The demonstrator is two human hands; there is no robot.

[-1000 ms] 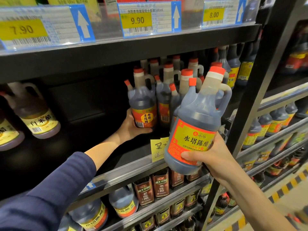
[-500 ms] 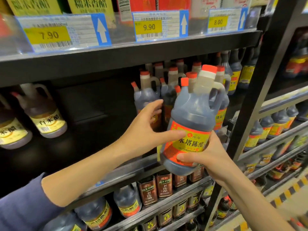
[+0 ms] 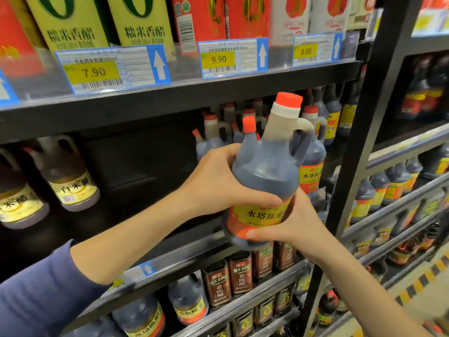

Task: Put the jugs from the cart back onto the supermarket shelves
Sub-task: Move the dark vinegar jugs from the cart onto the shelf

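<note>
A dark vinegar jug (image 3: 266, 171) with an orange cap, a side handle and a yellow-orange label is held upright in the air in front of the middle shelf (image 3: 194, 249). My left hand (image 3: 218, 183) grips its left side, fingers wrapped round the body. My right hand (image 3: 294, 222) holds it from below and the right, thumb across the bottom of the label. Behind it on the shelf stand several similar jugs (image 3: 313, 164). The cart is not in view.
Two pale vinegar jugs (image 3: 70, 176) sit at the shelf's left, with a dark gap (image 3: 136, 166) between them and the dark jugs. Price tags (image 3: 114, 68) line the upper shelf edge. A black upright post (image 3: 359, 142) stands right. Lower shelves hold bottles (image 3: 240, 278).
My left hand left the jug on the shelf and came across to grip the held jug. The jug now sits higher and nearer the shelf, held by both hands.
</note>
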